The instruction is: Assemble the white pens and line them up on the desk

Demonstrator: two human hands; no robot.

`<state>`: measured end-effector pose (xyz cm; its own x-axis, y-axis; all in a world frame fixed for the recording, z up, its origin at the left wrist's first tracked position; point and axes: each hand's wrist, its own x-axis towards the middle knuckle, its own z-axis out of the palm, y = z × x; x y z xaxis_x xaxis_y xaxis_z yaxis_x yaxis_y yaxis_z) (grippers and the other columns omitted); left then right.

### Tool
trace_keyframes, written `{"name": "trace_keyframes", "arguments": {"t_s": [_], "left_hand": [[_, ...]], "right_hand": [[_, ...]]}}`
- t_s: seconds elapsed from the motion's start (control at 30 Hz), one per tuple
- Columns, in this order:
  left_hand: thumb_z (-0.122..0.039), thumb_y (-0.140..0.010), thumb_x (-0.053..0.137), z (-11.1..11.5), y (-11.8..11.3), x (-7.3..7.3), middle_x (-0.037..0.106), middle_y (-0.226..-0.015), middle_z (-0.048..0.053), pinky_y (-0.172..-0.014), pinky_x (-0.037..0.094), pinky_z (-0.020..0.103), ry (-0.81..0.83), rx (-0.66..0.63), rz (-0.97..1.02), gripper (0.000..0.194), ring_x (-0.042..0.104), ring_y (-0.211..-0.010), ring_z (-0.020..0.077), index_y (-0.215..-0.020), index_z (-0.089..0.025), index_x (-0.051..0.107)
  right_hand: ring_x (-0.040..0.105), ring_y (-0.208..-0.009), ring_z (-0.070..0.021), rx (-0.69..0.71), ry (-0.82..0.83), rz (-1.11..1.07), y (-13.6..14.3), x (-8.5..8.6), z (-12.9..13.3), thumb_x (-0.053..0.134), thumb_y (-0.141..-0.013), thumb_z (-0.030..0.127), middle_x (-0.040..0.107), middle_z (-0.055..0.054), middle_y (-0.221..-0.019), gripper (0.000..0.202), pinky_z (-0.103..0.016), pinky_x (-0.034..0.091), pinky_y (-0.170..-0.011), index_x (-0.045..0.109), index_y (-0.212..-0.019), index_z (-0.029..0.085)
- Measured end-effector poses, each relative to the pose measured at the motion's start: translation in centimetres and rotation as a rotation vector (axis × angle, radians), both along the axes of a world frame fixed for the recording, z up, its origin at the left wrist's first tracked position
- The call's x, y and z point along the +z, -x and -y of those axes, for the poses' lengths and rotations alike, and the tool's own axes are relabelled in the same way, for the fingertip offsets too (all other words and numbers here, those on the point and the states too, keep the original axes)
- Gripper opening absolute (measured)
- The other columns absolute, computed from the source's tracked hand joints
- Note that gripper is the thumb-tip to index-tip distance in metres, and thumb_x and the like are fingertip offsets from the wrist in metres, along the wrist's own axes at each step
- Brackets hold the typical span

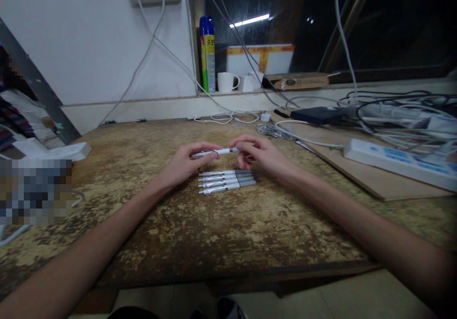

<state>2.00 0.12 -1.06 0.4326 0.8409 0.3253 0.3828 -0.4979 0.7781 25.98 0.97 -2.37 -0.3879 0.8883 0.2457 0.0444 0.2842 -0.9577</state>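
Observation:
A white pen (pixel 224 151) is held level between my two hands, just beyond a row of pens. My left hand (pixel 187 159) pinches its left end between thumb and fingers. At the other end, my right hand (pixel 257 150) has its thumb and index finger closed on the pen, the other fingers curled. Several similar white pens (pixel 227 182) with grey grips lie side by side on the worn wooden table (pixel 171 243), nearer to me. Their clip ends point left. My right fingers partly hide the held pen's right end.
To the right, a white power strip (pixel 396 159) and a brown board (pixel 339 162) lie among tangled cables (pixel 403 107). A spray can (pixel 207 54) and a white mug (pixel 227 82) stand on the sill. Another power strip (pixel 73 152) lies at the left.

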Motion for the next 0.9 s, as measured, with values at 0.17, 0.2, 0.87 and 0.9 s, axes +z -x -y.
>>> {"name": "trace_keyframes", "arguments": {"t_s": [0.17,0.2,0.87,0.9], "left_hand": [[-0.042,-0.093,0.067,0.10,-0.13,0.07,0.076,-0.118,0.008,-0.098,0.052,0.038,0.014,0.012,0.018,0.032,0.069,-0.108,0.0244,-0.116,-0.023,0.077],[-0.041,-0.093,0.067,0.11,-0.15,0.08,0.076,-0.118,0.008,-0.097,0.052,0.037,0.014,0.015,0.018,0.032,0.069,-0.108,0.0244,-0.117,-0.023,0.077],[-0.041,-0.093,0.067,0.14,-0.16,0.06,0.076,-0.120,0.007,-0.101,0.051,0.038,-0.007,0.005,0.010,0.031,0.068,-0.110,0.0234,-0.117,-0.024,0.077],[-0.041,-0.093,0.067,0.14,-0.16,0.06,0.076,-0.119,0.007,-0.101,0.051,0.038,-0.003,0.007,0.008,0.031,0.068,-0.110,0.0236,-0.117,-0.024,0.077]], "right_hand": [[0.057,-0.067,-0.0160,-0.085,-0.065,0.015,-0.05,0.50,0.25,0.062,-0.090,0.029,0.066,-0.001,-0.076,0.016,-0.031,0.045,-0.064,0.065,-0.103,0.022],[0.056,-0.068,-0.0160,-0.096,-0.084,0.022,-0.05,0.57,0.28,0.063,-0.089,0.028,0.065,-0.001,-0.077,0.016,-0.031,0.045,-0.064,0.064,-0.104,0.022],[0.057,-0.070,-0.0170,-0.072,-0.146,0.093,-0.10,0.62,0.33,0.066,-0.085,0.023,0.065,0.000,-0.081,0.021,-0.032,0.044,-0.064,0.064,-0.106,0.024],[0.057,-0.069,-0.0171,-0.061,-0.140,0.093,-0.09,0.60,0.32,0.065,-0.087,0.025,0.064,0.000,-0.078,0.020,-0.032,0.044,-0.065,0.063,-0.106,0.023]]}}
